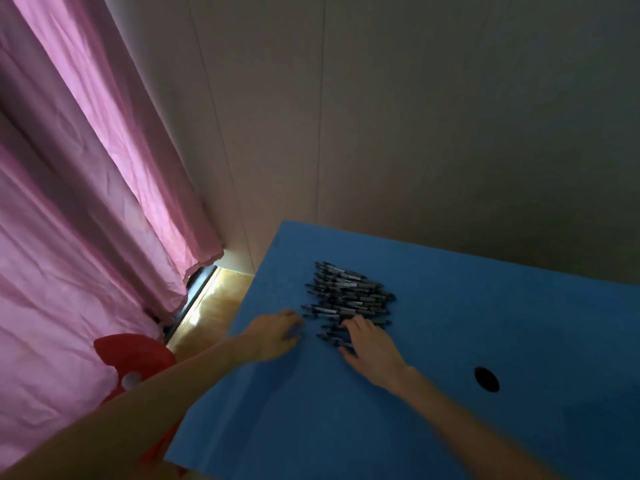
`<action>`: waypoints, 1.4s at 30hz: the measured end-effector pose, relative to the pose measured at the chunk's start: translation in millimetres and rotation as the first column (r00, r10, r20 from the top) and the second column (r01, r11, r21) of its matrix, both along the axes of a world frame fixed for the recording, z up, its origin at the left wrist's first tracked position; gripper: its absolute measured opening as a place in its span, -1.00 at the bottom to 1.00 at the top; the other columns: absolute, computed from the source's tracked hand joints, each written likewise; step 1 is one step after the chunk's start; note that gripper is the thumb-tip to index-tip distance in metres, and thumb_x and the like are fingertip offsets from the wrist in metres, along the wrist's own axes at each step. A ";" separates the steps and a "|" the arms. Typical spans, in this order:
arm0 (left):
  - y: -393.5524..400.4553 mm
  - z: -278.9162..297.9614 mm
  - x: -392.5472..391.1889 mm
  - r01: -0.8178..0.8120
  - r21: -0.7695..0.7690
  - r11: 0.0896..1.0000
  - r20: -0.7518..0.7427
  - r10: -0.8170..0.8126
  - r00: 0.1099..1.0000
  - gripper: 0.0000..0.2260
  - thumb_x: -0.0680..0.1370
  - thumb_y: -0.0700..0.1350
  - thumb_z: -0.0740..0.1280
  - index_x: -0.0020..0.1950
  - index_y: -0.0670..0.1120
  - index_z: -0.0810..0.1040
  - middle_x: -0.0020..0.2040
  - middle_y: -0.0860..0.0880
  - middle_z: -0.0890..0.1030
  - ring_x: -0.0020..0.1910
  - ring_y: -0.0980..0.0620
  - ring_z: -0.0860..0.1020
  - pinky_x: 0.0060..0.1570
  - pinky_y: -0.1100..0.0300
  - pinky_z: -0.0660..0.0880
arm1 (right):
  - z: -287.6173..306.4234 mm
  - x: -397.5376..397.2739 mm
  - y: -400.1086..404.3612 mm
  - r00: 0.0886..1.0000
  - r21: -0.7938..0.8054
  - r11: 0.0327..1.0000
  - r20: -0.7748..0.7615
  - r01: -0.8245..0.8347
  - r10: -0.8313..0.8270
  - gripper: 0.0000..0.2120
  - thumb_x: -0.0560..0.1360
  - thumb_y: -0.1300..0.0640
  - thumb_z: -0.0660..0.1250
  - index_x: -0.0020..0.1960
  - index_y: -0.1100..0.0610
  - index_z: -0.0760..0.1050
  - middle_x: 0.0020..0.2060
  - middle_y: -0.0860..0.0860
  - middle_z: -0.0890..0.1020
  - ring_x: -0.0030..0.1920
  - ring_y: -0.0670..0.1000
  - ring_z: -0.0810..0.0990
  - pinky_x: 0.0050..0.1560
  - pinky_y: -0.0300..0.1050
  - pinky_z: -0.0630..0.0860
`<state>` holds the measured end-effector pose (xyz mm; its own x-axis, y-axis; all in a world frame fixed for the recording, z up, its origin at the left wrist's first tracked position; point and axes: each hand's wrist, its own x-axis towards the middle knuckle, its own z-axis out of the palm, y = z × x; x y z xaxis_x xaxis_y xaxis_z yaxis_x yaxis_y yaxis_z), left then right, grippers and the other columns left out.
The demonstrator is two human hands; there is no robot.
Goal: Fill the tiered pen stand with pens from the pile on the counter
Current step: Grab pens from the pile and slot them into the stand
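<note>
Both forearms reach in from the bottom of the head view, the left one crossing the desk's left edge, the right one lying over the blue surface. That desk (pixel 450 341) is a flat blue top whose left edge runs diagonally from the far corner near the wall down toward the lower left; its far edge sits close against the plain wall (pixel 415 133). A round dark hole (pixel 486 379) is cut in the top to the right of the right forearm.

Toward the far left part of the desk lies the pile of pens (pixel 348 296), dark barrels with pale labels, stacked roughly parallel and pointing left to right. Open blue surface lies on every side of it, widest to the right and toward the camera.

At the near edge of the pile rests the right hand (pixel 372 344), palm down, its fingers (pixel 356 323) spread and loose over the closest pens, touching them without curling round any. Just left of the pile, near the desk's left edge, the left hand (pixel 273 336) lies on the blue top; its fingers are bent inward and blurred, so I cannot tell whether they pinch anything.

Beyond the left edge, a strip of wooden floor (pixel 211 313) shows, then a pink curtain (pixel 86 202) hanging to it. A red object (pixel 138 355) sits below the curtain, beside the left forearm.
</note>
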<state>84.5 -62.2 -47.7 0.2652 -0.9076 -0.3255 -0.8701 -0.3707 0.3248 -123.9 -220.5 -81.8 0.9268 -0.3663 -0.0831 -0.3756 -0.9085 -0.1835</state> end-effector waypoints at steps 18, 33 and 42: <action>-58.5 -15.5 -20.1 -0.009 -0.245 0.970 0.118 0.039 0.992 -0.67 0.62 0.02 0.32 0.37 -0.01 0.46 0.29 0.05 0.43 0.10 -0.01 0.54 -0.16 0.12 0.47 | -12.1 -19.3 -13.1 0.992 -0.181 0.983 0.113 -0.025 0.046 -0.45 0.48 -0.31 0.15 0.22 0.09 0.50 0.06 -0.02 0.46 0.06 0.03 0.43 0.11 -0.06 0.42; -51.9 -29.9 -10.4 -0.172 -0.289 0.942 -0.006 0.178 0.984 -0.78 0.56 0.02 0.43 0.10 0.03 0.44 0.03 0.07 0.56 0.07 0.01 0.51 -0.15 0.17 0.40 | -34.8 -46.6 -4.9 0.957 -0.109 0.994 0.290 0.030 0.003 -0.59 0.59 -0.18 0.22 0.25 0.10 0.48 0.20 0.02 0.47 0.25 0.06 0.46 0.28 -0.01 0.45; -46.7 -35.7 -18.6 -0.015 -0.321 0.947 -0.085 -0.012 0.996 -0.79 0.56 -0.20 0.39 0.18 -0.01 0.58 0.13 0.06 0.58 0.09 0.04 0.57 0.03 0.23 0.51 | -36.3 -46.6 -4.5 0.960 -0.089 0.995 0.278 0.039 -0.013 -0.58 0.60 -0.18 0.22 0.28 0.10 0.48 0.23 0.03 0.47 0.27 0.07 0.45 0.29 -0.02 0.44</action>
